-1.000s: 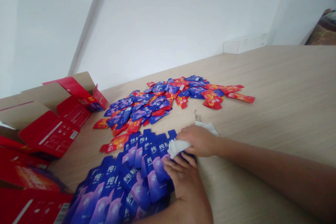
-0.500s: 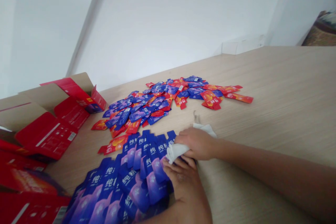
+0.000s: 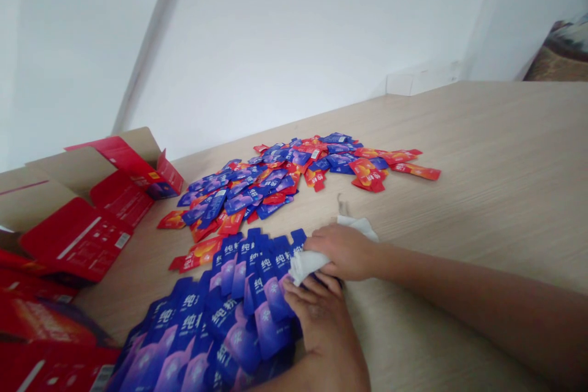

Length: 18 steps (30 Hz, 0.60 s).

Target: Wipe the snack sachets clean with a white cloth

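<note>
Left, running forward from back edge of table [image 3: 482,184]: open red boxes [image 3: 87,242]. Nearer, overlapping: blue sachets [image 3: 241,331], mostly left of both hands, right end under left hand [image 3: 324,315], laid flat with fingers extended. Beyond, toward back edge: mixed pile [image 3: 264,184] in red and blue. Just ahead of left hand, close: white cloth [image 3: 304,265], clamped in right hand [image 3: 342,251]. Farther right: wide room to move, white box [image 3: 399,84] at back edge.

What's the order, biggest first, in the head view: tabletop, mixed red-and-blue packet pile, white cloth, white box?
1. Tabletop
2. Mixed red-and-blue packet pile
3. White cloth and white box: too alike to rank; the right hand partly covers the cloth.
</note>
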{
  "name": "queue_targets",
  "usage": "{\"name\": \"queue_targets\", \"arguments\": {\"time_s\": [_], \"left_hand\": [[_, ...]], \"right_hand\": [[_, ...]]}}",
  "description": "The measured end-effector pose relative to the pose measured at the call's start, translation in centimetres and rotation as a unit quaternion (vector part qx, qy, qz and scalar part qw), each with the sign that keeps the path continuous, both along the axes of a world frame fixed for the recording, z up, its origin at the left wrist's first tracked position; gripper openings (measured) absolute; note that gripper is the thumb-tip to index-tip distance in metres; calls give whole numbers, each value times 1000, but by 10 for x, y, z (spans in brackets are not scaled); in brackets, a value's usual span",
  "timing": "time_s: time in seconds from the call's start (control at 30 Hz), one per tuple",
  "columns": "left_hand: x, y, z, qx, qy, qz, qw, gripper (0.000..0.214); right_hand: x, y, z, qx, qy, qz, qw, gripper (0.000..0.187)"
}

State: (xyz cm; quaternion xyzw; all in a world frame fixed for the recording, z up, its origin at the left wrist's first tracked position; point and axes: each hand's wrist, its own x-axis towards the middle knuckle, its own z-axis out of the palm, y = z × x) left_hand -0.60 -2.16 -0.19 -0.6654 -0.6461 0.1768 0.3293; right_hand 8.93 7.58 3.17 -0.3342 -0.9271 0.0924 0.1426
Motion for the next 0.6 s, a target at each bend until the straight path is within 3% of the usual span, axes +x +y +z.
{"name": "queue_targets", "arguments": {"time_s": [0.2, 0.47, 0.6], "left_hand": [[-3, 2, -2, -6, 8, -3, 1000, 37], [-4, 2, -3, 10, 17, -7, 1000, 37], [-6, 3, -5, -12, -5, -31, 999, 38]], "right_hand": [[3, 9, -4, 5, -14, -48, 999, 27], [5, 4, -1, 4, -3, -41, 999, 32], [6, 8, 0, 10, 4, -53, 999, 25]]}}
